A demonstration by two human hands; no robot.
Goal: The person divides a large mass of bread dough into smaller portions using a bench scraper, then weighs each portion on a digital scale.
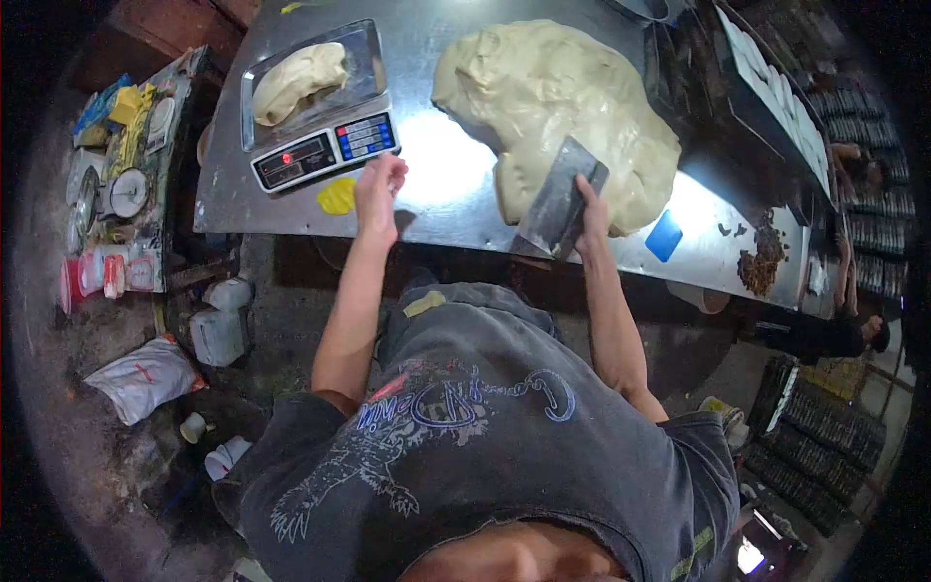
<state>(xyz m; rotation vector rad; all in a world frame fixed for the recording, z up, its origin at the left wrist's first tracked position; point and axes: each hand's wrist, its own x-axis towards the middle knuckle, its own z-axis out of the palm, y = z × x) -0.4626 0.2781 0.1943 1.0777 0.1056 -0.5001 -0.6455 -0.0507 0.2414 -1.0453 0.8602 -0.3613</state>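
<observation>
My left hand (378, 199) is beside the front right corner of a digital scale (320, 150), near its keypad. The fingers are loosely curled and slightly apart, with nothing visible in them. A piece of pale dough (299, 82) lies on the scale's metal tray (367, 63). My right hand (593, 218) grips a wide, dark dough scraper (562, 189), its thumb on the blade's face. The scraper is over the front of a large, smooth mass of pale dough (553, 87); whether its edge touches the dough cannot be told.
All this rests on a metal table (436, 209). A yellow piece (337, 196) lies by the scale. A blue plastic scraper (664, 236) and brown crumbs (763, 257) are at right. A side table (145, 184) with a dial scale stands left. Another person (853, 335) is far right.
</observation>
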